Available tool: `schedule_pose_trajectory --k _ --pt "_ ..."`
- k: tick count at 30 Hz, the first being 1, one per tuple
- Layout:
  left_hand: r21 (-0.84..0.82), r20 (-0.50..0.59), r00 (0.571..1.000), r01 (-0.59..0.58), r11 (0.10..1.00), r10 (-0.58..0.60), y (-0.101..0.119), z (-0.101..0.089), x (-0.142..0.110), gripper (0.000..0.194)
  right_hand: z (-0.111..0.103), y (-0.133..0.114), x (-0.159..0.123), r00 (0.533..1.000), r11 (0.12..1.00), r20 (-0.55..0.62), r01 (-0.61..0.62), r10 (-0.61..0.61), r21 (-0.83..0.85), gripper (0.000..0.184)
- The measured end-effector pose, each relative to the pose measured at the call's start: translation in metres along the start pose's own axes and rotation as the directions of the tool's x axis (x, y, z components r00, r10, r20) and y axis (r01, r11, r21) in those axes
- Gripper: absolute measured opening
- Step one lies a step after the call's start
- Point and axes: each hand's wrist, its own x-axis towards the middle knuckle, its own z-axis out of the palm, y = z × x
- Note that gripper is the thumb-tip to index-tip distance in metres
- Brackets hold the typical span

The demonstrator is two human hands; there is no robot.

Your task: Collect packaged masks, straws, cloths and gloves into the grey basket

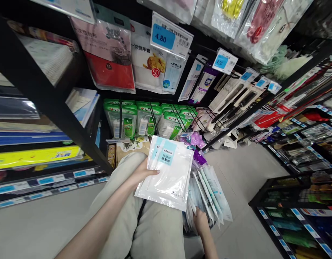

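L hand (pixel 148 174) grips at least 2 white pkts (pixel 173 181) above both knees (pixel 159 225); R hand (pixel 201 221), narrow, pinches the pkt bunch (pixel 216 194) beside them. Grey floor (pixel 228 163), black shelf's (pixel 86 135) edge nr.

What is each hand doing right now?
Left hand: closed on white packets, thumb on top.
Right hand: gripping the edge of a packet among upright ones.

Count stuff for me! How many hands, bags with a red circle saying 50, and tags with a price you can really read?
Hands (left hand, right hand): 2
Bag with the red 50 circle: 1
Readable price tags (4.80 tag, 4.50 tag): 2
Total: 5
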Motion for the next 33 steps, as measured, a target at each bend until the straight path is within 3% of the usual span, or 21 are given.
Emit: schedule_pose_trajectory --k 6,9,12,15,19,23,33 --pt "-0.009 -0.006 1.0 0.008 1.0 -0.008 0.005 0.002 -0.002 0.078 -0.02 -0.001 -0.016 0.995 0.995 0.061 -0.079 0.075 0.062 0.049" --pt "-0.023 0.012 1.0 -0.011 1.0 0.012 0.003 0.001 -0.001 0.075 -0.019 -0.025 -0.027 0.997 0.996 -0.025 -0.079 0.08 0.036 0.075" --pt "-0.031 0.017 1.0 -0.011 0.999 0.012 0.0 0.0 0.0 0.076 -0.006 -0.05 -0.032 0.983 0.985 -0.168 -0.102 0.078 -0.139 0.094" --pt "-0.011 0.007 1.0 -0.005 1.0 0.005 0.0 0.0 0.0 0.077 0.005 -0.051 -0.025 0.967 0.964 -0.239 -0.146 0.092 -0.222 0.086" --pt "0.006 0.011 1.0 -0.005 1.0 0.005 0.002 0.0 0.0 0.078 0.004 -0.022 -0.006 0.975 0.987 -0.195 -0.128 0.106 -0.102 0.066" --pt "-0.026 0.025 0.999 -0.021 0.999 0.022 -0.002 -0.001 0.001 0.08 0.002 -0.003 0.008 0.98 0.989 -0.157 -0.134 0.123 -0.065 0.062" --pt "-0.04 0.022 1.0 -0.004 0.999 0.005 -0.001 -0.001 0.001 0.075 0.006 -0.018 0.0 0.997 0.977 -0.075 0.014 -0.031 -0.213 0.044"
